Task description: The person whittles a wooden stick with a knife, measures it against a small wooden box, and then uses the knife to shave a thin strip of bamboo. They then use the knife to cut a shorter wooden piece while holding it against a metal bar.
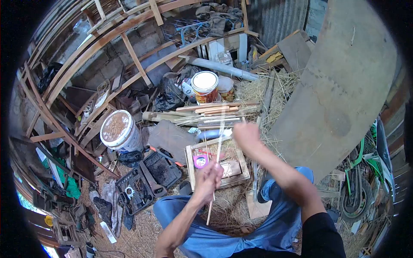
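Observation:
My left hand (208, 177) is closed around a thin pale wooden strip (218, 151), which stands nearly upright in front of me with its lower end between my legs. The strip's upper part is pale and smeared by motion. My right hand (247, 136) is a fist beside that upper part; what it holds, if anything, is hidden. Below the hands, a small wooden frame box (247, 173) rests on the ground, with a pink round item (200, 161) in it.
An open black tool case (133, 189) lies at left, near a white bucket (117, 129). Thin wooden strips (215, 109) are stacked ahead, before a lidded paint bucket (204, 84). A large board (331, 94) leans at right. Straw covers the ground.

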The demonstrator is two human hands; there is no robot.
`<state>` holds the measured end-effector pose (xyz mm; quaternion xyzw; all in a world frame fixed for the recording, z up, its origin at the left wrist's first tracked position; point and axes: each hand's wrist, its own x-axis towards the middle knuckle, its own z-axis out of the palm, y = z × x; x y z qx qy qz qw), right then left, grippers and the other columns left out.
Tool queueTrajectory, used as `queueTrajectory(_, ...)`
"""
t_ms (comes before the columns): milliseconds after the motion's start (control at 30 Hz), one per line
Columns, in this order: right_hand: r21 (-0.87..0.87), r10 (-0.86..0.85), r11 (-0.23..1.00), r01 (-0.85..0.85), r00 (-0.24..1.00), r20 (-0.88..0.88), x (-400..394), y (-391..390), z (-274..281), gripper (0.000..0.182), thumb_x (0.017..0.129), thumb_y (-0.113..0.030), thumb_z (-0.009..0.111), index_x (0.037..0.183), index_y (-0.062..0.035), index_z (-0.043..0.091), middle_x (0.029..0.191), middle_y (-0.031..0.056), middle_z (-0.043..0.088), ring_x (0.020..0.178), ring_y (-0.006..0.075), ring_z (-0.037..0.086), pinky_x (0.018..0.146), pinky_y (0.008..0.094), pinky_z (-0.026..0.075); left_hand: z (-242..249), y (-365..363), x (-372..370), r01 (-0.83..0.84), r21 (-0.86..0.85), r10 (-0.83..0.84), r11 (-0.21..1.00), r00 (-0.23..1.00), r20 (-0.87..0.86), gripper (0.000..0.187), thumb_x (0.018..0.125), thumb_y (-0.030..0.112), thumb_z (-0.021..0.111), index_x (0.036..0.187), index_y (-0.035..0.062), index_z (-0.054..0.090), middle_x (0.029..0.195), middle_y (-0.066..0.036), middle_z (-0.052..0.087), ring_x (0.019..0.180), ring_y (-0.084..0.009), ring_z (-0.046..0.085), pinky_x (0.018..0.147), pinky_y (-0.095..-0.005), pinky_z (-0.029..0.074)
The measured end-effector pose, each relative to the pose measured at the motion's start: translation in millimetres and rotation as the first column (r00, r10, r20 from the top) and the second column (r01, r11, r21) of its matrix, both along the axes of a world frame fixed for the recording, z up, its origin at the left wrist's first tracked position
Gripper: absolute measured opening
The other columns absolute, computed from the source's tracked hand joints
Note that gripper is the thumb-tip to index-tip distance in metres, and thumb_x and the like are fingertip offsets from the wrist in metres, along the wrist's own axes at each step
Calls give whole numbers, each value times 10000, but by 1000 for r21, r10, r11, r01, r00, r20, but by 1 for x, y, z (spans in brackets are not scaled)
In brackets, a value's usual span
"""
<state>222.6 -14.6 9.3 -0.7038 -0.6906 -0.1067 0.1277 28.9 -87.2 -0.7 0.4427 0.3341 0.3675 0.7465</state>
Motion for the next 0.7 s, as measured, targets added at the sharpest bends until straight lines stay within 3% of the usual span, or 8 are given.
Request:
queueTrajectory(67,-23,-193,981,192,979,-64,47,21,7,103,736,-85,585,712,-47,678,697,147,663,662,286,676,548,398,537,-5,-12,-1,133,-61,-135,989,991,-23,406,984,170,407,1380,86,373,708,45,403,521,-23,284,423,-163,247)
queueTrajectory(167,66,-265,960,270,961,-80,96,32,1,124,736,-83,584,739,-19,690,718,178,661,686,328,671,581,424,539,-4,-13,0,152,-70,-155,986,988,-29,408,982,166,408,1380,89,370,707,37,405,514,-30,284,420,-167,254)
queueTrajectory(267,99,-333,926,364,912,-239,107,24,7,131,725,-75,581,760,-5,686,729,208,651,690,365,658,610,443,534,-6,-15,-7,249,-80,-240,965,965,107,403,993,179,389,1385,91,366,701,28,404,497,-33,302,416,-172,262)
queueTrajectory(333,80,-185,967,243,880,-438,88,14,14,136,715,-74,568,756,-11,681,727,231,638,693,370,650,630,443,527,-7,-10,-4,133,-94,-123,987,987,106,412,994,181,384,1394,87,344,691,27,399,490,-37,300,411,-172,265)
queueTrajectory(400,90,26,996,14,904,-427,58,7,-2,145,710,-94,560,759,-28,680,719,221,634,685,365,639,673,442,519,-14,0,-2,61,-35,-58,997,995,82,359,995,192,384,1330,66,407,688,30,397,486,-35,303,399,-174,260)
queueTrajectory(533,-127,356,919,-372,925,-134,-23,-35,-2,91,713,-85,555,709,-47,638,681,160,652,616,293,662,539,405,529,-13,10,-3,0,-64,5,998,997,73,219,989,191,397,1111,25,470,686,25,390,486,-29,290,398,-172,243)
queueTrajectory(600,-88,369,921,-380,922,-116,-31,-38,-7,112,745,-106,545,716,-50,638,666,153,650,611,294,664,524,400,530,-13,5,-2,8,28,-6,1000,998,-68,250,999,251,383,1087,47,499,657,43,374,470,-22,280,383,-175,240)
queueTrajectory(700,-1,361,932,-361,931,-50,-26,-29,-12,140,771,-145,546,735,-36,626,663,144,653,607,283,667,509,380,532,-10,4,-1,5,43,-2,999,997,-72,246,995,265,396,1070,53,497,650,48,362,465,-13,268,384,-174,220)
